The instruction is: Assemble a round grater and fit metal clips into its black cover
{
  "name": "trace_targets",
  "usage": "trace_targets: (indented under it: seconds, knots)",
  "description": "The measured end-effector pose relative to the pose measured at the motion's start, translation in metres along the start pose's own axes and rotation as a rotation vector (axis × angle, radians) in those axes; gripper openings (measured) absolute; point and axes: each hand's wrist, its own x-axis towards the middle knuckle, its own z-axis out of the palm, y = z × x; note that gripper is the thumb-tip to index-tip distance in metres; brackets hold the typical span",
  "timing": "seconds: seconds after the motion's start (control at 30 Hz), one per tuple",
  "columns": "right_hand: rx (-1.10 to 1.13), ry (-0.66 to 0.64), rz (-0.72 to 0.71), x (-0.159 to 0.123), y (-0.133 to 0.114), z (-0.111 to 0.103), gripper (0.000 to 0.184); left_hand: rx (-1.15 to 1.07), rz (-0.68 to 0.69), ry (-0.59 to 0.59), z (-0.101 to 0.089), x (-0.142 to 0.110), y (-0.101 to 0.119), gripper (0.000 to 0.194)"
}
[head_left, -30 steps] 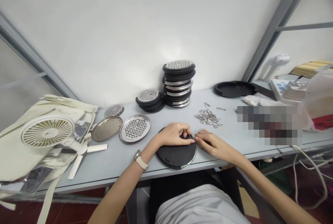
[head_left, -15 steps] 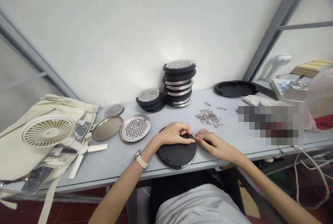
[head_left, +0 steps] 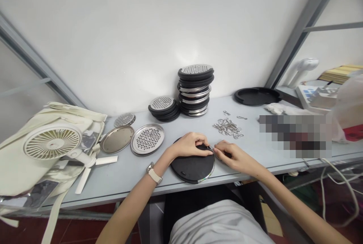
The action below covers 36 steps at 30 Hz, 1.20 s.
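Note:
A round black disc [head_left: 192, 167] with a shiny metal rim lies at the table's front edge. My left hand [head_left: 190, 144] rests on its upper part, fingers curled and pressing it down near the right rim. My right hand [head_left: 228, 155] pinches a small metal clip [head_left: 210, 148] against the disc's right edge, right beside my left fingertips. A pile of loose metal clips [head_left: 228, 128] lies just behind my hands.
A tall stack of black-and-metal grater discs [head_left: 195, 90] and a lower stack [head_left: 163, 108] stand at the back. Metal plates [head_left: 147, 139] lie to the left, next to a white fan [head_left: 52, 142] on a cream bag. A black tray [head_left: 256, 96] sits back right.
Almost nothing has shifted; both hands stay at the disc's right rim, with only slight finger movement on the clip.

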Motion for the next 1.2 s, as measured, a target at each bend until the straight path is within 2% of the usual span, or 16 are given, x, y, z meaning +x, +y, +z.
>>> trace_targets:
  seconds: [0.43, 0.73, 0.93, 1.2]
  knots:
    - [0.056, -0.016, 0.046, 0.0006, 0.0008, -0.0021, 0.039, -0.024, 0.045, -0.004, -0.0001, 0.0005, -0.0027, 0.031]
    - [0.103, -0.002, 0.124, 0.0000, 0.0034, -0.0060, 0.039, 0.051, 0.003, -0.025, -0.0015, -0.0007, 0.0034, 0.029]
    - [0.053, 0.009, 0.088, 0.0028, -0.0021, -0.0003, 0.040, 0.067, 0.029, 0.000, -0.0018, -0.0017, 0.0044, 0.026]
    - [0.032, -0.021, 0.042, 0.0023, -0.0037, -0.0016, 0.042, 0.014, -0.031, -0.025, -0.0009, -0.0025, 0.0043, 0.028]
